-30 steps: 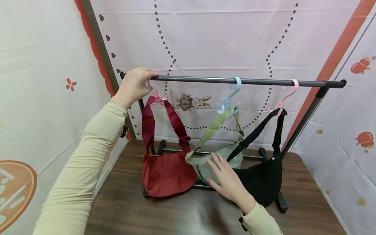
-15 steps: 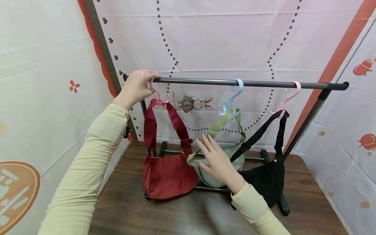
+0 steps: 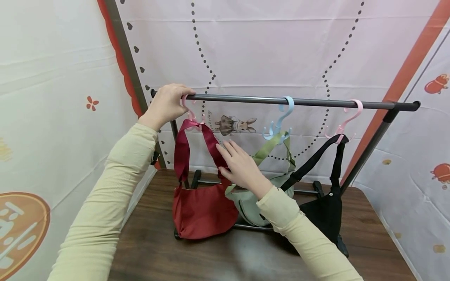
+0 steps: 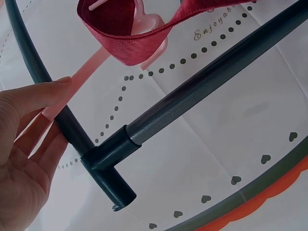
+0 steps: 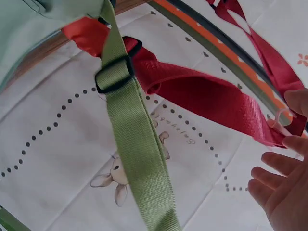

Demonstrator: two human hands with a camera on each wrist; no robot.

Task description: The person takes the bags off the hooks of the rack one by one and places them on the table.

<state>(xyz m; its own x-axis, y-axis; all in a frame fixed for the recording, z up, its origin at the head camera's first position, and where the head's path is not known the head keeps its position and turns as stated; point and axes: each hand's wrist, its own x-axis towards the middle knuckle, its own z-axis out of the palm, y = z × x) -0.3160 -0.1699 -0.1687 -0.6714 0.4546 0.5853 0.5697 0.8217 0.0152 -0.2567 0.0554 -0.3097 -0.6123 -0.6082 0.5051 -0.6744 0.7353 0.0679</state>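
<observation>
My left hand (image 3: 168,104) is at the left end of the black rail, and in the left wrist view its thumb and fingers pinch the stem of a pink hook (image 4: 89,70). From that hook hangs a red shoulder bag (image 3: 204,212) by its wide strap (image 3: 182,156). My right hand (image 3: 240,166), fingers spread and holding nothing, is in front of the strap's right side. In the right wrist view its fingertips appear close to the strap's top; contact cannot be told. Behind my right forearm, a pale green bag (image 3: 251,208) is partly hidden.
The rail (image 3: 239,99) belongs to a black rack on a brown wooden table (image 3: 147,249). A light blue hook (image 3: 280,123) carries the green bag. Farther right, another pink hook (image 3: 342,127) carries a black bag (image 3: 321,218). Printed white cloth (image 3: 274,47) surrounds the table.
My right hand has moved up and left, from in front of the green bag to the red strap. My left hand stays on the hook at the rail. The view has shifted slightly.
</observation>
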